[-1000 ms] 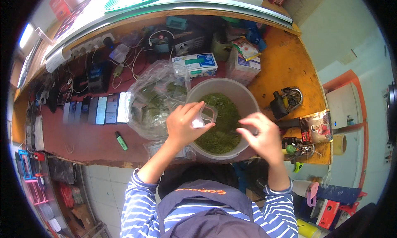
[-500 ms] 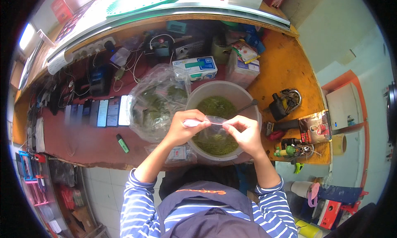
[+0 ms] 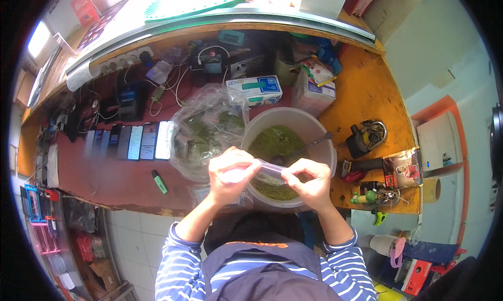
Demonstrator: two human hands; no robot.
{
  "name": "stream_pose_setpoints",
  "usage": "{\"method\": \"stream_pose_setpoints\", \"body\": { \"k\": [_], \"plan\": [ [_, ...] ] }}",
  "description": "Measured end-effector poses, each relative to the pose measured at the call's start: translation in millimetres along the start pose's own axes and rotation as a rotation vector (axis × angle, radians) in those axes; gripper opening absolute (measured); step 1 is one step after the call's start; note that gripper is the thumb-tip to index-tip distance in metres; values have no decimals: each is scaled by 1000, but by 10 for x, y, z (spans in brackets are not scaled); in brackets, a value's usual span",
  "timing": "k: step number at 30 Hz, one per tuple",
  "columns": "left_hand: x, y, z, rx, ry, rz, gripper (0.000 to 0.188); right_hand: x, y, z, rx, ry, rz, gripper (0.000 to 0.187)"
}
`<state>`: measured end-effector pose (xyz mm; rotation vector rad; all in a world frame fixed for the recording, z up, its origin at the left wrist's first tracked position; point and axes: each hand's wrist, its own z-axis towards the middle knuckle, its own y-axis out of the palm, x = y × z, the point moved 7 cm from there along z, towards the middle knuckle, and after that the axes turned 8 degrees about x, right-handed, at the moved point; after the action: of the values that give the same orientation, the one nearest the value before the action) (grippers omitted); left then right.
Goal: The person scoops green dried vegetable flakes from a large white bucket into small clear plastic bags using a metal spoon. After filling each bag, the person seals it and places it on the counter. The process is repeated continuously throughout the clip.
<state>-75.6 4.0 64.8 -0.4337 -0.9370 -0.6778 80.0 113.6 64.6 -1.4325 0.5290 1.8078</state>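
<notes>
A small clear plastic bag [image 3: 271,168] is stretched between my two hands over a large white tub [image 3: 331,159]. My left hand [image 3: 228,176] pinches one end, and something pale, perhaps more plastic, shows in its palm. At the other end my right hand [image 3: 310,180] grips the edge between thumb and fingers. Dry-looking, fine green stuff [image 3: 275,140] lies in the tub. A spoon [image 3: 319,138] leans in it with its handle on the right rim. Left of the tub, a big clear bag [image 3: 201,128] holds small packets of green stuff.
Several phones [image 3: 135,143] stand in a row on the left, near a green marker [image 3: 159,181]. Behind the tub are a white-and-blue box [image 3: 257,87] and a carton [image 3: 313,94]. A padlock [image 3: 371,136] and pouch [image 3: 402,170] lie right. Cables and a shelf edge run along the back.
The view has shifted a little, moving the table slightly right and down. My hands have moved slightly lower over the tub, and the stretched bag now slants down to the right.
</notes>
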Motion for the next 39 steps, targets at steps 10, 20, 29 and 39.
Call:
{"method": "stream_pose_setpoints", "body": {
  "k": [10, 20, 29, 39],
  "plan": [
    [-358, -352, 410, -11, -271, 326, 55, 198, 13, 270, 201, 47, 71, 11],
    [-445, 544, -174, -479, -684, -429, 58, -214, 196, 231, 17, -338, -425, 11],
    [-410, 414, -126, -426, -679, -405, 52, -175, -145, 241, 119, -276, -581, 6],
    [-461, 676, -296, -525, -861, -542, 60, -106, 140, 157, -54, -296, -509, 15]
  ]
}}
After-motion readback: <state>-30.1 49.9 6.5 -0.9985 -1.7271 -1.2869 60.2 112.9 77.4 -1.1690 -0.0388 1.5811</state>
